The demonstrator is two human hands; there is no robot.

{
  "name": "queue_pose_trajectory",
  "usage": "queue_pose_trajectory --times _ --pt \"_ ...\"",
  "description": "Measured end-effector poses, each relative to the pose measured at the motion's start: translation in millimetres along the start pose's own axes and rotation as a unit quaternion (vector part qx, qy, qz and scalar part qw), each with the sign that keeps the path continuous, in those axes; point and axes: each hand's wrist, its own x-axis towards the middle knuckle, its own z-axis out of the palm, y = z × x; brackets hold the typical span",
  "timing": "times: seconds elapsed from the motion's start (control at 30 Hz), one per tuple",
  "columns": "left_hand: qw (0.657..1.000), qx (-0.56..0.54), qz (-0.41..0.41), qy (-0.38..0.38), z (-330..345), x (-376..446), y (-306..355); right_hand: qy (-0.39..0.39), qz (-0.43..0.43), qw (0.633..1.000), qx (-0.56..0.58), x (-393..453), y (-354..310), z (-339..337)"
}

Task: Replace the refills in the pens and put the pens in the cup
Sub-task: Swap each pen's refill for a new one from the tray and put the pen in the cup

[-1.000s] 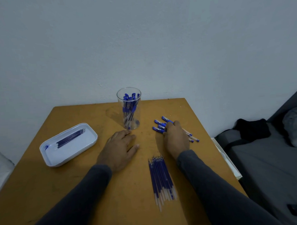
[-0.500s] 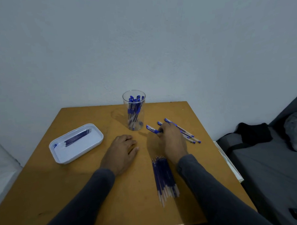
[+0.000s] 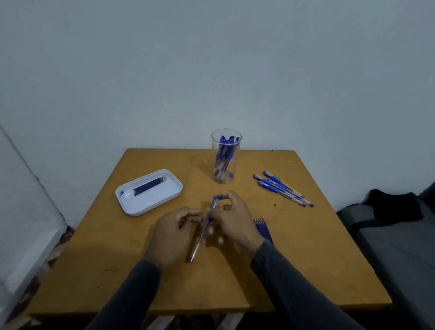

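Blue-capped pen point(image 3: 204, 229) being held in both hands above the wooden table point(image 3: 314, 248).
Right hand point(image 3: 232, 220) is pinching its far, capped end; left hand point(image 3: 173, 235) is gripping mid-barrel. Its long axis is running near-left to far-right, tip pointing near, nearer than the cup point(image 3: 225, 156).

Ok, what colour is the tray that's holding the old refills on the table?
White, a plain rounded tray, seen in the head view, the only one.
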Motion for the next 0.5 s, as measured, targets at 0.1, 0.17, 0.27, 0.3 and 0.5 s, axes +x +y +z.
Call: queue_pose_trajectory --times 0.1,0.17,0.27,0.3,0.5 --pt "0.999 -0.045 -0.012 -0.024 -6.8 -14.6 2.6 0.003 -0.007 0.999 0.041 -7.8 8.6 8.7" --pt "0.995 -0.078 -0.035 -0.043 -6.7 -21.7 4.7 0.015 -0.006 0.998 0.063 -9.9 14.3 12.4" --pt "0.994 -0.086 -0.054 -0.033 -6.2 -25.2 6.2 0.017 -0.004 0.997 0.079 -12.6 18.8 13.9" --pt "0.994 -0.090 -0.052 -0.032 -5.5 -25.9 7.1 0.016 0.000 0.996 0.082 -13.4 19.7 12.9" --pt "0.994 -0.087 -0.049 -0.039 -2.7 -29.7 10.2 -0.014 0.011 0.995 0.095 -15.3 26.0 6.6"
